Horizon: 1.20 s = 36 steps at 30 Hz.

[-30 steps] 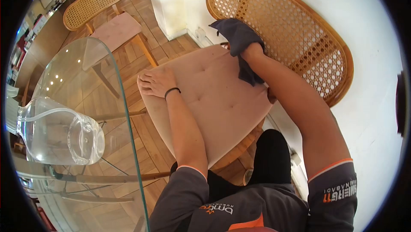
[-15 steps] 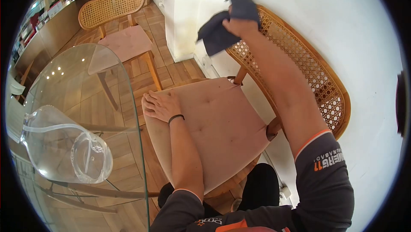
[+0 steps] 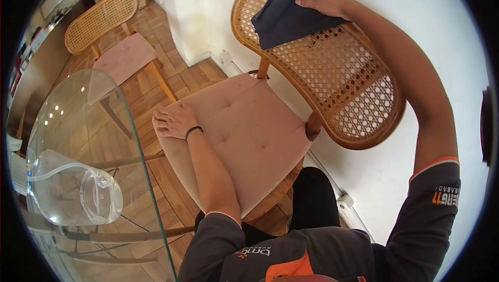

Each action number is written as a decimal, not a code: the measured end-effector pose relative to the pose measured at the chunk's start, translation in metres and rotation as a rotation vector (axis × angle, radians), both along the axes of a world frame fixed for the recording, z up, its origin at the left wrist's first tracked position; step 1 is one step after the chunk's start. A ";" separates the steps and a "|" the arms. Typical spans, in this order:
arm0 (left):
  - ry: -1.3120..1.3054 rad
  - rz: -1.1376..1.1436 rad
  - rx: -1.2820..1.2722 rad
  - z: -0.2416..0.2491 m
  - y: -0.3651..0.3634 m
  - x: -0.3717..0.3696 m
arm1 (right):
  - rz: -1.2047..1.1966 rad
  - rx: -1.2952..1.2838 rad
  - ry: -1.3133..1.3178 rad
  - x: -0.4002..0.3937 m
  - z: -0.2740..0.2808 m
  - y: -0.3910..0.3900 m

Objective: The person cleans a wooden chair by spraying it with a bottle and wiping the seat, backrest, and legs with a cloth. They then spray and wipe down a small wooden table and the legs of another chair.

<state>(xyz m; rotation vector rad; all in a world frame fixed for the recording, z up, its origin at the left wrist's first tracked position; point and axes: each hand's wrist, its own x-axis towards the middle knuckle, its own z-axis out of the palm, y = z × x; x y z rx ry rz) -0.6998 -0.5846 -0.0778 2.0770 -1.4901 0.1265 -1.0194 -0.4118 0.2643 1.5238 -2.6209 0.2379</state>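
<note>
My left hand (image 3: 175, 120) lies flat on the front edge of the pink tufted seat (image 3: 244, 120), fingers spread a little. With my right hand (image 3: 332, 5) I grip a dark grey-blue cloth (image 3: 291, 19) at the top edge of the woven cane backrest (image 3: 358, 79). The thumb shows on the cloth's near side, while the other fingers are mostly hidden behind the backrest. The cloth drapes over the upper left part of the cane and its wooden rim.
To the left is a glass table (image 3: 99, 136) with a clear bottle (image 3: 73, 188) on it, a tube inside. Another cane-backed chair (image 3: 125, 58) stands beyond the table. The white wall (image 3: 436, 37) rises close behind the near chair. A long counter (image 3: 41, 68) runs at far left.
My right hand has brought the cloth from above the backrest's left end down onto its front and reaches over the top edge. My left hand stays on the seat; the view has shifted.
</note>
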 end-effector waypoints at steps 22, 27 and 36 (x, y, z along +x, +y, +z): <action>-0.029 -0.019 0.059 -0.013 -0.017 0.000 | -0.098 -1.393 -0.807 0.129 -0.098 0.361; -0.028 -0.041 0.001 -0.017 -0.015 -0.002 | -0.017 -1.786 -0.131 0.106 -0.181 0.292; 0.171 -0.054 -0.010 0.024 0.000 -0.016 | -0.104 -1.386 -0.325 0.089 -0.143 0.234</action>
